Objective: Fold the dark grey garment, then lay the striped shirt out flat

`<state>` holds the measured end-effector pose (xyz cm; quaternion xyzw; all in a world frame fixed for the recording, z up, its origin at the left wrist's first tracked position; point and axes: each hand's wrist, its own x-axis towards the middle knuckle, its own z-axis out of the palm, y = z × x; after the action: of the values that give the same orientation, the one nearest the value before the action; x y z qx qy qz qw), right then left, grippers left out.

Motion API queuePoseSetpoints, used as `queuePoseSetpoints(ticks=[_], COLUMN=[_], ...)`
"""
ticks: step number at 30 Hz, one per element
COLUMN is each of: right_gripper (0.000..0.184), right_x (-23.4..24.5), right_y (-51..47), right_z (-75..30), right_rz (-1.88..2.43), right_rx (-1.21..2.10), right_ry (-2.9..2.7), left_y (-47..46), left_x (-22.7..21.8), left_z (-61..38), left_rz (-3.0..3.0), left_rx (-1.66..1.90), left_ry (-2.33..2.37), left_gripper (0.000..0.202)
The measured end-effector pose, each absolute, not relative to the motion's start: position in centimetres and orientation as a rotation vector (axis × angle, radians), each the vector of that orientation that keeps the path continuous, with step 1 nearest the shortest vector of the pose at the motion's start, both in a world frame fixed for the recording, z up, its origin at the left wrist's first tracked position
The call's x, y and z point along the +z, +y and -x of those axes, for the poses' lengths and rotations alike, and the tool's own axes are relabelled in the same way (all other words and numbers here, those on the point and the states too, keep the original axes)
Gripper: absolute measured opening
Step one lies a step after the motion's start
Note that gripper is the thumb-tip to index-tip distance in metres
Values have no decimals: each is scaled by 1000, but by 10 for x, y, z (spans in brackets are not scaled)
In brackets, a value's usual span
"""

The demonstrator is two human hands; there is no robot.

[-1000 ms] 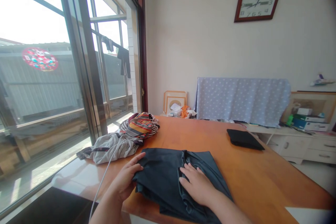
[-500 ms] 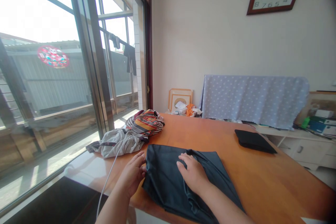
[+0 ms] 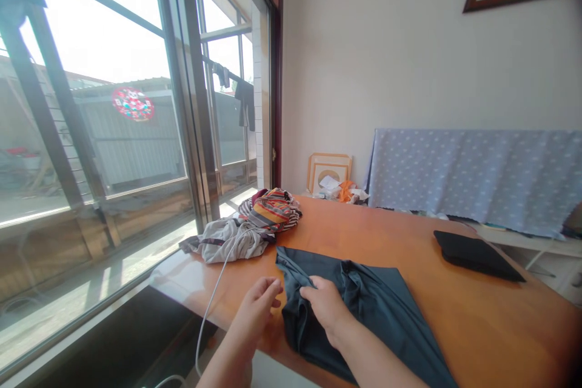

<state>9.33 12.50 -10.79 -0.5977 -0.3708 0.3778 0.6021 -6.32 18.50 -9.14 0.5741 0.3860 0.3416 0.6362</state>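
Cloth (image 3: 377,309) lies at the table's (image 3: 477,321) near-left corner, reaching the near edge. Right hand (image 3: 325,306) is clamped on a bunched fold at its left side. Left hand (image 3: 259,303) is loose, fingers apart, just beside that fold — contact unclear. Risk: if the pinch slips, the fold collapses and the cloth slides off the table. Cable (image 3: 213,291) crosses the table's left edge — it could snag the left wrist.

My right hand (image 3: 325,310) lies on the dark cloth (image 3: 377,309) at the near edge of the counter (image 3: 409,236), its fingers (image 3: 310,284) pinching a raised fold. My left hand (image 3: 257,308) is just beside the cloth's left edge, loosely curled. A clothes pile (image 3: 252,227) lies far left, and a flat black thing (image 3: 475,254) far right.
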Motion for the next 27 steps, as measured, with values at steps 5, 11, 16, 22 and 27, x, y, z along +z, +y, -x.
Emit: queuePoseSetpoints(ticks=[5,11,16,22,27], right_gripper=[20,39,39,44,50], right_x=[-97,-92,-85,-85,-86], right_y=[128,133,133,132,125], right_z=[-79,-80,-86,-75,-68], right_rz=[1304,1297,1324,1330,1343], right_rx=[928,889,767,772,851], right_ry=[-843,-902,-961,-1014,-985], left_y=[177,195,207,214,219], left_x=[-110,-117,-116,-121,-119], left_z=[55,75,107,123,128], left_rz=[-1448,-1258,-1267,-1325,-1560], left_rx=[810,912,967,1092,1012], left_ry=[750,996,1203,1269,1472], left_gripper=[36,26,19,22,19])
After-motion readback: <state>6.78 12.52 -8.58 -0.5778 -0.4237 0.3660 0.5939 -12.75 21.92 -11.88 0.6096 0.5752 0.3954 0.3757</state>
